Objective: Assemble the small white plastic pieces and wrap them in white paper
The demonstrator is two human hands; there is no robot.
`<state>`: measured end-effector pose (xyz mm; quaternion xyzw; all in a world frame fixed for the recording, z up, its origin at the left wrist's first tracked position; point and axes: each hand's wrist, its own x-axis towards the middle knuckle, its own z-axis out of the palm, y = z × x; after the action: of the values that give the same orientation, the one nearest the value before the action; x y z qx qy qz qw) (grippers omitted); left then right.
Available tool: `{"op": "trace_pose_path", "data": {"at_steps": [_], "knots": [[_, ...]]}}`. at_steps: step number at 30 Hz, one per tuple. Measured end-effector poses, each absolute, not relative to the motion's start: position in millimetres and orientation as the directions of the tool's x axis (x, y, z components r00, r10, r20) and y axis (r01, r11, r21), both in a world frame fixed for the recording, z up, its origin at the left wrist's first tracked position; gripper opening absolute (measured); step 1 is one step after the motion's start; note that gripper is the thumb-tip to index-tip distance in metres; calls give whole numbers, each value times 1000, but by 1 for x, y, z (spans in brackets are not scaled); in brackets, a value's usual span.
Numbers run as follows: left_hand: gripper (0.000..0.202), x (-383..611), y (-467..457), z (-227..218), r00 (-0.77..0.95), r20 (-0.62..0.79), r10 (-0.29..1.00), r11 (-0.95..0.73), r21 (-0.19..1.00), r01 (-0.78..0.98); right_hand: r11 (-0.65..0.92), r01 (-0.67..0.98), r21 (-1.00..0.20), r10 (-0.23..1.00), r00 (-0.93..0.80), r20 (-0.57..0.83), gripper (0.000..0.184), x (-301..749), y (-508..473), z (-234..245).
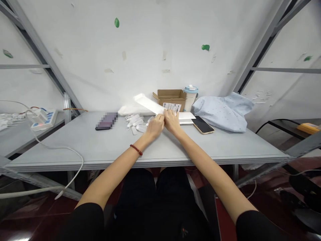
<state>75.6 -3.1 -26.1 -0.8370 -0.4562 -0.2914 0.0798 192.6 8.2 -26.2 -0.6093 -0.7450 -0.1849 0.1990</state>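
My left hand [155,126] and my right hand [172,121] meet above the middle of the table, fingers bent and closed. Both grip the lower end of a long white paper strip [149,103], possibly a flat folded carton. It slants up and away to the left, and its gripped end is hidden by my fingers. White flat pieces [186,115] lie to the right of my right hand. Left of my left hand is a loose heap of small white tags [134,121] with strings. Behind them rests a white flat stack [136,110].
An open cardboard box [170,95] and a lidded cup [190,98] stand at the back. A phone [203,125] and light blue cloth [224,112] lie on the right. A dark purple blurred-out object [107,121] lies left. A cable [62,147] crosses the left table edge.
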Motion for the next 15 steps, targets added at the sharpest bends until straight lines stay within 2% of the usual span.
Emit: {"op": "trace_pose_path", "data": {"at_steps": [2,4,7,10,13,15], "knots": [[20,74,0,-27,401,607,686,-605,171,778,155,987,37,855,-152,496,46,197,11,-28],[19,65,8,-26,308,673,672,-592,239,770,140,989,41,872,-143,468,49,202,14,-27],[15,37,26,-21,56,754,654,-514,389,765,178,982,59,884,-185,429,56,208,16,-25],[14,-1,44,-18,-199,762,617,-413,528,742,262,961,87,885,-275,377,63,209,16,-24],[24,-36,58,-17,-397,661,637,-327,698,637,314,942,117,868,-335,366,64,209,16,-26],[34,-50,65,-17,-480,435,762,-247,880,406,331,933,138,845,-359,396,63,208,17,-27]]}}
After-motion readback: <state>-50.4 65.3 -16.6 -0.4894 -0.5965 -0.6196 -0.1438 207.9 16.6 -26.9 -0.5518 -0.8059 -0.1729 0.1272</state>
